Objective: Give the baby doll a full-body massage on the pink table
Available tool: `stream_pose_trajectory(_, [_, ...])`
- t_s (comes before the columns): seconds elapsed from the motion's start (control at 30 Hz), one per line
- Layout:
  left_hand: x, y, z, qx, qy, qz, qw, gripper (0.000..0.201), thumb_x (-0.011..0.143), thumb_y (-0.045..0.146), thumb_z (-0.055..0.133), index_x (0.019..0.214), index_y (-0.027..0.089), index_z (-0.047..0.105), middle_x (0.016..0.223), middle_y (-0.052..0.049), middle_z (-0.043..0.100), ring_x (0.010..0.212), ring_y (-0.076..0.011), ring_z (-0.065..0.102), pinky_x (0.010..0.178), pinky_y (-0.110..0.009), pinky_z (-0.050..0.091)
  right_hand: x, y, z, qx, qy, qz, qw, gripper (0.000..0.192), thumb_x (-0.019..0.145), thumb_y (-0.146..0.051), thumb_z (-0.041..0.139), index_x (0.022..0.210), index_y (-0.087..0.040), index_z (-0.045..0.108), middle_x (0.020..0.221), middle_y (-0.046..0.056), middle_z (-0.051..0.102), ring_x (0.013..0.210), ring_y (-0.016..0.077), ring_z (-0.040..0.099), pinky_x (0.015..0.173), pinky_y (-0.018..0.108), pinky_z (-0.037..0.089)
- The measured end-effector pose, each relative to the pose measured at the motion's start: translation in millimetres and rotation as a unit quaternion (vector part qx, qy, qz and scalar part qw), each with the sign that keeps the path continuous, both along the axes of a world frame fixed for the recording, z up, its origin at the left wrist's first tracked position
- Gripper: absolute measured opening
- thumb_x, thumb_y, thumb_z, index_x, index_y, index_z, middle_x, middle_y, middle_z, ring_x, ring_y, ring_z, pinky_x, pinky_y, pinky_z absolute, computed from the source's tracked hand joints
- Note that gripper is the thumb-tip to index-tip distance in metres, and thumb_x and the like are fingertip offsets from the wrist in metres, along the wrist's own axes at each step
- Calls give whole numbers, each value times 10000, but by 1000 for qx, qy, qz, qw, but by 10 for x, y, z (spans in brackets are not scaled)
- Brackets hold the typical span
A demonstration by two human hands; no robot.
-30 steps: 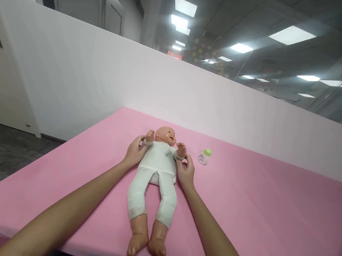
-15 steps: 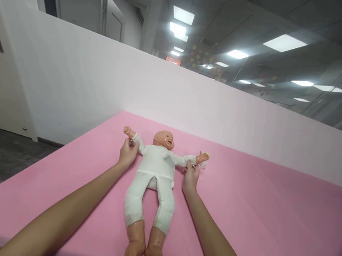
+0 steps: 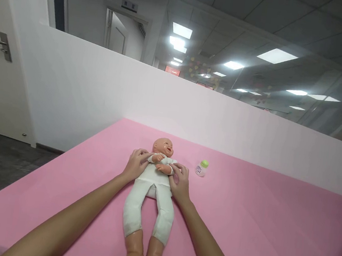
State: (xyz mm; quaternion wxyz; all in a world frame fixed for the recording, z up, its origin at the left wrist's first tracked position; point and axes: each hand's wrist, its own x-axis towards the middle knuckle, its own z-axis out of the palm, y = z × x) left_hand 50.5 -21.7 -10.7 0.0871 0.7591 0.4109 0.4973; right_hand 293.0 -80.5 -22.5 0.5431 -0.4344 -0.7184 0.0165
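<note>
A baby doll (image 3: 153, 184) in a white suit lies on its back on a pink table cover (image 3: 256, 223), head away from the person, bare feet toward them. Both of the person's hands are on it. The left hand (image 3: 135, 166) is closed around the doll's arm on that side, fingers wrapped over the sleeve near the wrist, pressing it across the chest. The right hand (image 3: 179, 181) grips the doll's other arm the same way — fingers curled over the cuff, thumb underneath it seems, though the exact pinch is hard to make out. The doll's two forearms lie folded over its chest between the hands, one just above the other. The hands themselves are near each other but not touching, with the doll's body between them.

Just beyond the right hand, a little out to its right, a small bottle (image 3: 201, 168) with a green cap stands upright on the cover — apart from the doll and from both hands. Past the fingertips a white wall (image 3: 192, 110) rises at the far edge.
</note>
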Motion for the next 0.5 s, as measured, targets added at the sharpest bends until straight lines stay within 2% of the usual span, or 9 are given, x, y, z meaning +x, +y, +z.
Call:
stream_pose_trajectory(0.07, [-21, 33, 1, -12, -29, 4, 1000, 357, 901, 209, 593, 1232, 279, 704, 1183, -73, 663, 1149, -280, 552, 1023, -458, 451, -6, 4, -3, -20, 41, -3, 999, 350, 932, -238, 571, 1258, -269, 692, 1262, 101, 634, 1230, 295, 526, 1067, 494, 465])
stream_pose_trajectory(0.13, [-66, 92, -11, -40, -86, 20, 995, 285, 891, 263, 610, 1170, 241, 667, 1171, -76, 679, 1108, -275, 583, 980, -439, 470, -9, 16, -7, -54, 114, -19, 992, 305, 943, -311, 575, 1224, -248, 677, 1235, 100, 659, 1174, 290, 565, 983, 462, 501])
stream_pose_trajectory(0.23, [-176, 205, -48, -119, -195, 68, 971, 257, 872, 361, 635, 1085, 221, 601, 1104, -75, 696, 1004, -262, 636, 875, -393, 499, 27, 62, -22, -110, 250, -25, 962, 323, 925, -414, 605, 1188, -231, 646, 1157, 81, 694, 1047, 256, 627, 841, 377, 525])
stream_pose_trajectory(0.3, [-253, 274, -71, -170, -266, 107, 943, 280, 860, 415, 646, 1045, 217, 571, 1064, -74, 698, 973, -258, 659, 842, -375, 502, 85, 117, -45, -131, 344, -17, 930, 353, 884, -463, 652, 1142, -224, 631, 1090, 63, 706, 963, 227, 652, 779, 334, 527])
stream_pose_trajectory(0.4, [-323, 336, -84, -213, -343, 136, 905, 318, 840, 454, 668, 1019, 214, 562, 1027, -74, 701, 947, -254, 679, 793, -351, 512, 193, 219, -95, -158, 481, -24, 862, 382, 810, -512, 706, 1039, -227, 595, 970, 37, 703, 781, 189, 650, 641, 294, 506])
stream_pose_trajectory(0.5, [-328, 343, -78, -216, -362, 133, 897, 328, 823, 450, 687, 1018, 212, 574, 983, -68, 704, 908, -241, 686, 755, -331, 520, 267, 289, -135, -176, 563, -29, 807, 384, 766, -495, 719, 1015, -240, 576, 935, 29, 701, 724, 182, 647, 588, 286, 497])
